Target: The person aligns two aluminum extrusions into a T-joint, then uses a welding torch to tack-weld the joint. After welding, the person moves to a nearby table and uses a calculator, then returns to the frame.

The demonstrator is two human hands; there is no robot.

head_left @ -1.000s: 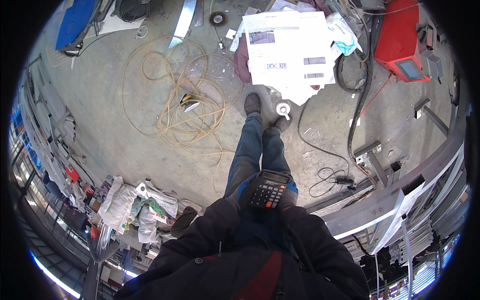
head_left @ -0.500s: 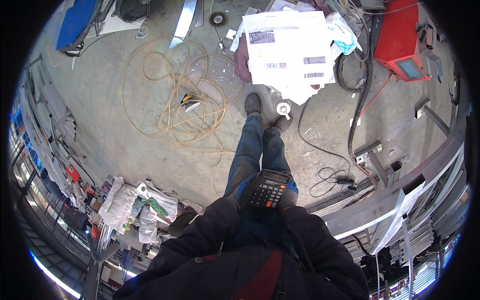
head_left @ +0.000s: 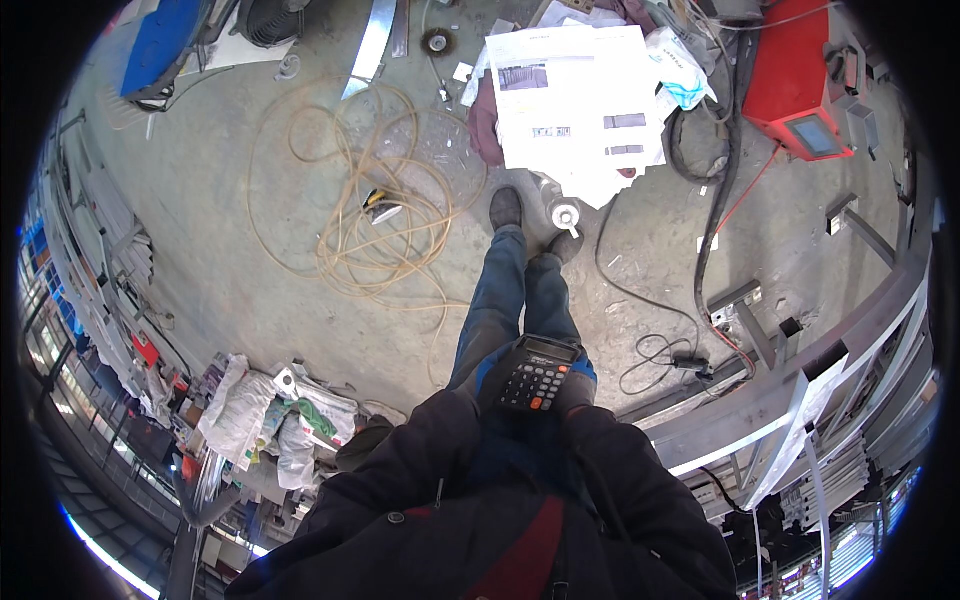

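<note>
A black calculator (head_left: 537,378) with grey and orange keys is held in front of my body, its screen at the far end. My left hand (head_left: 489,381), in a dark and blue glove, grips the calculator's left edge. Along the right edge, my right hand (head_left: 579,387) is closed on it in a similar glove. Most of my fingers are hidden beneath the calculator. Beyond my shoes lie printed sheets of paper (head_left: 570,110) with small pictures, spread over a heap of things.
A tangled tan hose (head_left: 385,245) lies on the floor at left, around a small yellow-and-black tool (head_left: 378,205). An angle grinder (head_left: 565,214) sits by my right shoe. Red machine (head_left: 795,85), black cables (head_left: 722,220) and metal frames (head_left: 760,420) are at right; sacks (head_left: 240,410) lie lower left.
The view has shifted very slightly. Both hands keep holding the calculator in nearly the same place.
</note>
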